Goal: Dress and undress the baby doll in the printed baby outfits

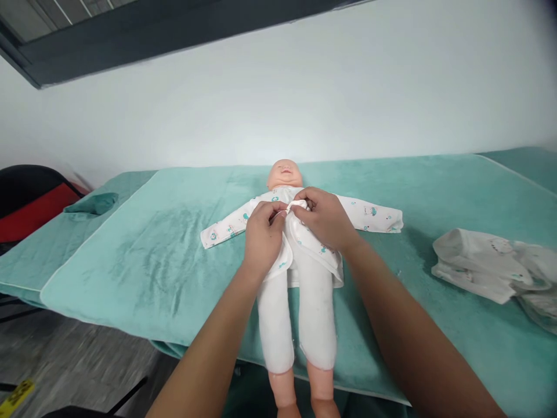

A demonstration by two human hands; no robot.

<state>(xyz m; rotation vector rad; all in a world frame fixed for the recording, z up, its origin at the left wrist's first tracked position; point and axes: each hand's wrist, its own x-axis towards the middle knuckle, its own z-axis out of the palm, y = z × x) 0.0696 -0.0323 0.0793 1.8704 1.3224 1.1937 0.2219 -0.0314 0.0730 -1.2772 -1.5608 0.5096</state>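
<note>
A baby doll (317,316) lies on its back on the green-covered table, head toward the wall and feet past the near edge. It wears a white baby shirt (363,213) with small green and pink prints, its sleeves spread to both sides. Over the doll's chest, my left hand (264,232) pinches one front edge of the shirt. My right hand (324,215) grips the other front edge, its fingertips close to those of my left. Below my hands the shirt's front panels hang apart over the white cloth body. Fingers hide the exact spot where the edges meet.
Folded white printed baby clothes (491,261) lie at the right on the green cover (165,249). A white wall (304,93) stands behind, with a dark window frame (174,35) above. At the left is a black and red chair (35,209).
</note>
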